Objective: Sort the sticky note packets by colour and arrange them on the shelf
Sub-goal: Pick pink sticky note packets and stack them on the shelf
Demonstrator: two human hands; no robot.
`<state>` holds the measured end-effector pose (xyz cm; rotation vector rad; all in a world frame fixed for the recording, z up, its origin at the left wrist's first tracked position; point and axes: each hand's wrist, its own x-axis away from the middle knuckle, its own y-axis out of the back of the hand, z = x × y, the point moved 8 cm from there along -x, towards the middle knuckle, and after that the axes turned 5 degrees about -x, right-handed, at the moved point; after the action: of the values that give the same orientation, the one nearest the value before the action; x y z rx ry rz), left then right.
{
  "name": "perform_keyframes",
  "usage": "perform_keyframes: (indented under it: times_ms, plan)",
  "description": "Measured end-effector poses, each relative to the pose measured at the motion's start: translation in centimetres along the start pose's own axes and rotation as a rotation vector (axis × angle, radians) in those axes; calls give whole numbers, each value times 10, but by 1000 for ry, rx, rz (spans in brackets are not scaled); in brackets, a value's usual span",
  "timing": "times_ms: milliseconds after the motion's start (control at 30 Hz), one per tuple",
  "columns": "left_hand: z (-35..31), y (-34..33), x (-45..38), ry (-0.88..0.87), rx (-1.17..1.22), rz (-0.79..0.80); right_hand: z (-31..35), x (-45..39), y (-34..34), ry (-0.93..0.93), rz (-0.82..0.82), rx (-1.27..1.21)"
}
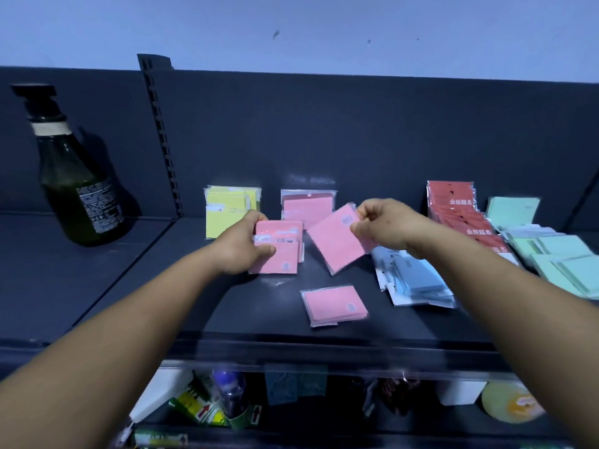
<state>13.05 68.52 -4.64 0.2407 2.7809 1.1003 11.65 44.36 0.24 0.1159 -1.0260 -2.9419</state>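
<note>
A person's right hand (379, 226) pinches one flat pink sticky note packet in clear plastic wrap (337, 243) by its top corner, holding it tilted above the dark grey metal shelf (259, 306), while the left hand (244, 246) grips a small uneven stack of matching pink packets (280, 249), thumb on top. Behind them a further pink pile (308, 205) leans against the back panel, with a yellow pile (230, 210) just to its left; one stray pink packet (334, 304) lies alone near the front edge. To the right sit blue (411, 278), red (460, 205) and mint-green (551, 251) groups, overlapping loosely. The slick wrappers look apt to slide: a corner pinch could let the lifted packet swing or drop, and the stack under the left thumb, already fanned, may splay. The blue heap, blurred here, seems close enough for a passing wrist to scatter it. A dark green glass bottle (77, 176) stands well to the left.
</note>
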Motion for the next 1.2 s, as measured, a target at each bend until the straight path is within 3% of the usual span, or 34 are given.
perform_keyframes:
  times_ms: [67, 133, 300, 500, 600, 700, 800, 867, 1033, 1133, 1200]
  plan:
    - [3, 2, 2, -7, 24, 18, -5, -12, 7, 0, -183, 74]
    - [2, -1, 3, -27, 38, 36, -9, -17, -3, -20, -214, 86]
    - [-9, -10, 0, -81, 57, 27, -18, -26, -55, -93, 36, -217]
    - [-15, -14, -4, -129, 7, -19, -11, -22, -73, -101, 218, -273]
    - [-10, -12, -8, -124, -27, -11, -8, -18, -65, -78, 259, -105]
    - [-13, -12, -10, -150, -23, -4, 2, -5, -53, -23, 293, 372]
    - [-17, -14, -9, -152, 13, 12, 7, 30, -67, -23, 599, 555]
    - [-19, -15, -8, -148, 10, 16, 4, 47, -75, -25, 705, 685]
    - [-17, -18, -6, -126, 65, 17, -1, 47, -78, 4, 666, 763]
    - [-18, -18, -5, -134, 35, 18, 6, 39, -74, 29, 583, 572]
    - [-20, -18, -5, -154, -24, 27, 17, 28, -69, 79, 408, 370]
